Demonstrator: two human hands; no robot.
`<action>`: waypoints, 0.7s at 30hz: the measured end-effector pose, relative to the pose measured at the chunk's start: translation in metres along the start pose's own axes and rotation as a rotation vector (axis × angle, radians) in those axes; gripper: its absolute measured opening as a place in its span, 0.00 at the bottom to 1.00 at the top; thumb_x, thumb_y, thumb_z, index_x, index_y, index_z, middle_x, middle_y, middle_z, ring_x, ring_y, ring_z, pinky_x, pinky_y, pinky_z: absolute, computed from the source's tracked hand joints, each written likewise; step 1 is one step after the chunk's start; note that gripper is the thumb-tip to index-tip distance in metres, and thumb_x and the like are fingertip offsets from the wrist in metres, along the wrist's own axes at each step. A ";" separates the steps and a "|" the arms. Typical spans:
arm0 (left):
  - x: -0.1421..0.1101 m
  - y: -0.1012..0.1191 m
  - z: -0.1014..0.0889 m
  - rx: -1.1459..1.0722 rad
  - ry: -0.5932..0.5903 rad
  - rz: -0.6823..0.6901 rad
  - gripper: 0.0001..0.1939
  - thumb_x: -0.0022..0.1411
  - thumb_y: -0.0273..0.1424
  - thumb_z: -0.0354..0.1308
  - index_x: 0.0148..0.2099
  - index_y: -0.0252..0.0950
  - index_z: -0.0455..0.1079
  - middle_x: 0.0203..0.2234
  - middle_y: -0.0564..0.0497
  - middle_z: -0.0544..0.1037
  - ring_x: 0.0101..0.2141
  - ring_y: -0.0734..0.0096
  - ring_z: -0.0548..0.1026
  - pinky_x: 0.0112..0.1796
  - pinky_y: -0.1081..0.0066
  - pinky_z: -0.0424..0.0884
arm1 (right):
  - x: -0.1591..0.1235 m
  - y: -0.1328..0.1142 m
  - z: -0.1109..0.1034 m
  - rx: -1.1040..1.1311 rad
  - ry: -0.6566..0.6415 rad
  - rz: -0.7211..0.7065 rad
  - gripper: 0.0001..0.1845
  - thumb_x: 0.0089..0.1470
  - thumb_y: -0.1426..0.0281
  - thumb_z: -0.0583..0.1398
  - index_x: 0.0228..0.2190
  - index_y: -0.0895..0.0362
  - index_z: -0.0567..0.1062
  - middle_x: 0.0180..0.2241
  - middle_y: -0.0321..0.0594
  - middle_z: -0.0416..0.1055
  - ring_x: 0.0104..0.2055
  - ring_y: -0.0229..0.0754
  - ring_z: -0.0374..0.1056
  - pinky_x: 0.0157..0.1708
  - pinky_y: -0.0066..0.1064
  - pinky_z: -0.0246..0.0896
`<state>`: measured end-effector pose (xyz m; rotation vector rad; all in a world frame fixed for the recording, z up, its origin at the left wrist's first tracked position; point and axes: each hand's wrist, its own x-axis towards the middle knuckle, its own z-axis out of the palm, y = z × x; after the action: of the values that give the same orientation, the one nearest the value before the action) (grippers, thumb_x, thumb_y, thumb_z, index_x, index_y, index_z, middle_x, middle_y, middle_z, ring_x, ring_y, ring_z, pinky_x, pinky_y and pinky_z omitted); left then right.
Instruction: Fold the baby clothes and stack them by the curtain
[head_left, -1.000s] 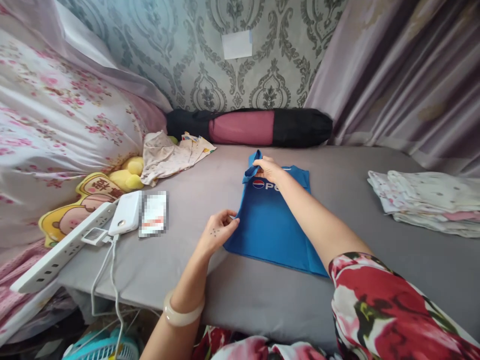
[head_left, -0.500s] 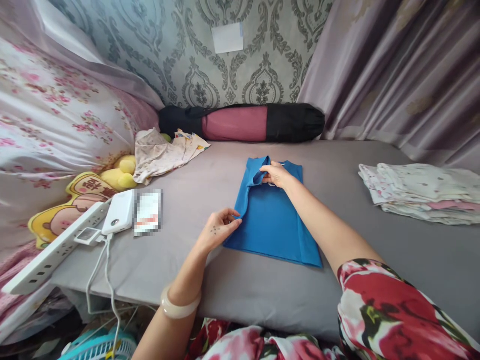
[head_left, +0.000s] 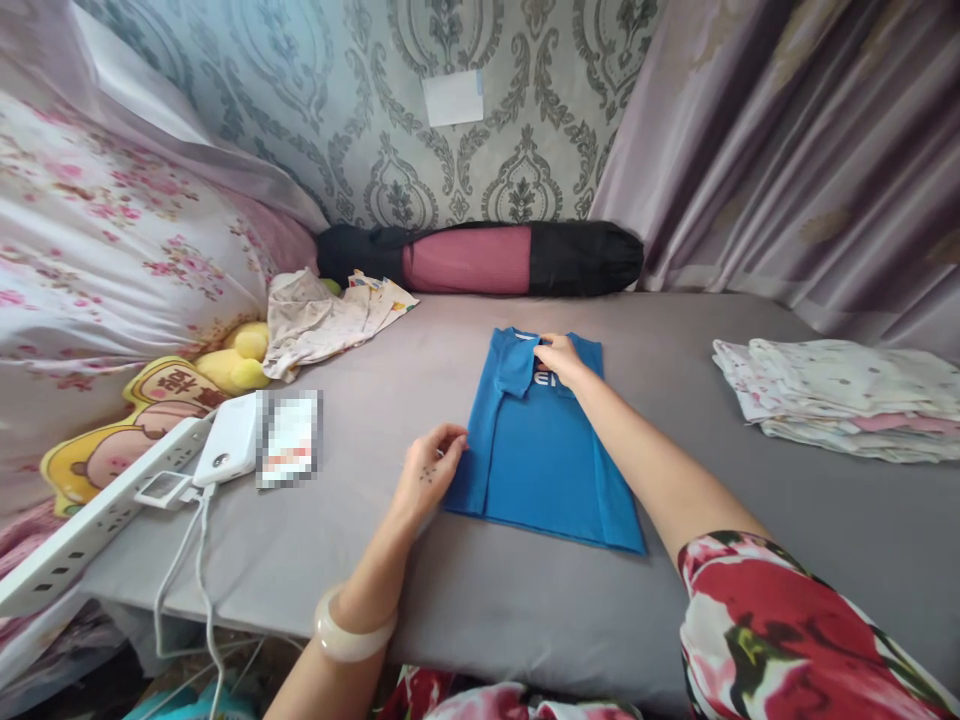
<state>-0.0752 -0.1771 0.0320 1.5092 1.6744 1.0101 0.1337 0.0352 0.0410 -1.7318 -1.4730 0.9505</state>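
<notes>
Blue shirt, one: flat mid-desk, sides folded in, hem toward the near edge. Left hand: thumb and fingers bent together at the shirt's left edge; pinch or mere touch, cannot tell. Right hand: fingers curled at the folded sleeve, near the collar; grip unclear. Folded clothes, one stack: desk's right side. Pink-and-black roll: along the far edge.

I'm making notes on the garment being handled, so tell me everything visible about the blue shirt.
The blue shirt looks like soft, smooth fabric. It lies flat on the grey surface, both sides folded inward and a short sleeve laid over the front. White lettering shows partly near the neckline. The right hand touches its upper part; the left hand is at its left edge.
</notes>
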 end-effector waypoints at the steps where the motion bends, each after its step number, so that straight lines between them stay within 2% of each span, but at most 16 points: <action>1: 0.000 -0.001 0.001 0.075 0.013 0.038 0.12 0.63 0.36 0.52 0.41 0.37 0.74 0.30 0.51 0.79 0.29 0.70 0.73 0.30 0.73 0.67 | 0.002 -0.001 0.000 -0.096 0.059 -0.045 0.20 0.48 0.78 0.58 0.44 0.58 0.75 0.43 0.44 0.76 0.46 0.44 0.72 0.48 0.35 0.66; 3: -0.002 -0.002 0.002 0.215 0.022 0.155 0.11 0.65 0.32 0.50 0.42 0.38 0.74 0.33 0.49 0.80 0.33 0.68 0.74 0.36 0.71 0.69 | 0.007 -0.004 0.002 -0.283 0.129 -0.166 0.21 0.50 0.78 0.57 0.46 0.59 0.76 0.48 0.46 0.75 0.53 0.46 0.68 0.55 0.35 0.60; 5: -0.003 -0.001 0.004 0.317 -0.007 0.308 0.13 0.67 0.29 0.47 0.44 0.38 0.73 0.38 0.47 0.79 0.40 0.65 0.74 0.42 0.68 0.70 | 0.010 -0.012 0.009 -0.444 0.125 -0.288 0.21 0.53 0.76 0.55 0.48 0.58 0.76 0.50 0.46 0.74 0.55 0.46 0.66 0.56 0.34 0.57; 7: -0.005 0.000 0.007 0.384 -0.067 0.438 0.15 0.69 0.27 0.44 0.46 0.38 0.72 0.42 0.45 0.78 0.44 0.64 0.73 0.47 0.65 0.69 | 0.013 -0.023 0.018 -0.524 0.073 -0.334 0.20 0.56 0.73 0.54 0.48 0.56 0.77 0.51 0.43 0.74 0.55 0.47 0.66 0.56 0.36 0.57; 9: -0.006 0.001 0.009 0.443 -0.122 0.506 0.17 0.69 0.26 0.42 0.49 0.38 0.71 0.46 0.44 0.77 0.48 0.63 0.72 0.49 0.63 0.69 | 0.017 -0.036 0.025 -0.568 0.037 -0.328 0.18 0.55 0.71 0.55 0.46 0.52 0.78 0.50 0.40 0.75 0.55 0.49 0.66 0.55 0.39 0.56; 13: -0.008 0.002 0.011 0.538 -0.154 0.524 0.17 0.69 0.25 0.42 0.53 0.39 0.69 0.51 0.44 0.75 0.54 0.60 0.70 0.50 0.59 0.69 | 0.026 -0.055 0.027 -0.520 -0.074 -0.249 0.14 0.52 0.68 0.56 0.33 0.53 0.82 0.36 0.40 0.80 0.43 0.47 0.73 0.45 0.33 0.62; 15: -0.009 0.002 0.011 0.557 -0.147 0.529 0.17 0.69 0.24 0.43 0.54 0.39 0.69 0.53 0.44 0.74 0.56 0.60 0.68 0.52 0.59 0.69 | 0.032 -0.057 0.025 -0.499 -0.075 -0.201 0.15 0.53 0.66 0.55 0.29 0.55 0.82 0.31 0.42 0.79 0.38 0.46 0.74 0.39 0.30 0.63; 18: -0.009 0.003 0.012 0.572 -0.146 0.544 0.18 0.69 0.24 0.43 0.54 0.38 0.68 0.55 0.44 0.73 0.59 0.60 0.67 0.55 0.57 0.66 | 0.041 -0.051 0.028 -0.552 -0.011 -0.211 0.13 0.53 0.67 0.57 0.34 0.54 0.82 0.37 0.43 0.79 0.42 0.47 0.73 0.40 0.30 0.63; 21: -0.008 0.002 0.014 0.588 -0.160 0.557 0.17 0.69 0.25 0.43 0.55 0.37 0.67 0.57 0.43 0.72 0.61 0.59 0.65 0.58 0.55 0.63 | 0.049 -0.043 0.040 -0.621 -0.055 -0.274 0.14 0.55 0.69 0.57 0.41 0.51 0.80 0.45 0.40 0.78 0.48 0.45 0.71 0.47 0.32 0.61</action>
<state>-0.0606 -0.1833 0.0268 2.4667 1.5381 0.6427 0.0826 0.0908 0.0517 -1.8450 -2.1325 0.4165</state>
